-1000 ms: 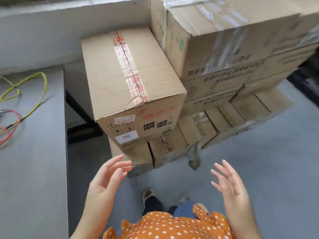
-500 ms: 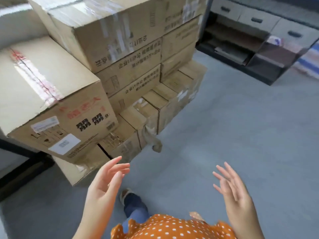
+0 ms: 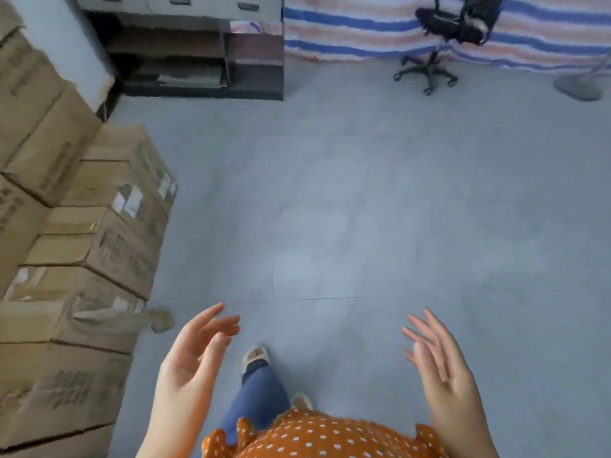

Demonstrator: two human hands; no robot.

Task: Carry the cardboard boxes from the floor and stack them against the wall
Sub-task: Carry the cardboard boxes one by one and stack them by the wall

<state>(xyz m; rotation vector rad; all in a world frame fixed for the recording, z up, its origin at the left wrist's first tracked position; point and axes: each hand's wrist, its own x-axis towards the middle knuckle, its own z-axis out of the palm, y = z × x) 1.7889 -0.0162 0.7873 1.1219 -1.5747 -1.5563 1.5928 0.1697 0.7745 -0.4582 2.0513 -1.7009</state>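
A stack of brown cardboard boxes [image 3: 82, 233] fills the left edge of the head view, with smaller boxes in a low row along the floor and bigger ones above them. A loose strip of tape [image 3: 155, 320] hangs off one low box. My left hand [image 3: 195, 355] is held out in front of me, fingers relaxed, holding nothing. My right hand [image 3: 439, 361] is held out the same way, palm turned inward, holding nothing. Both hands are apart from the boxes.
Grey floor [image 3: 347, 209] spreads ahead of me. A dark shelf unit with drawers [image 3: 198, 51] stands at the back. A black swivel chair [image 3: 439, 38] and a fan base [image 3: 578, 87] stand before a striped tarp [image 3: 363, 31] at the back right.
My view has swung right, away from the stack, which has slid to the left edge. The shelf, chair and tarp came into view. Both hands stay held out and hold nothing.
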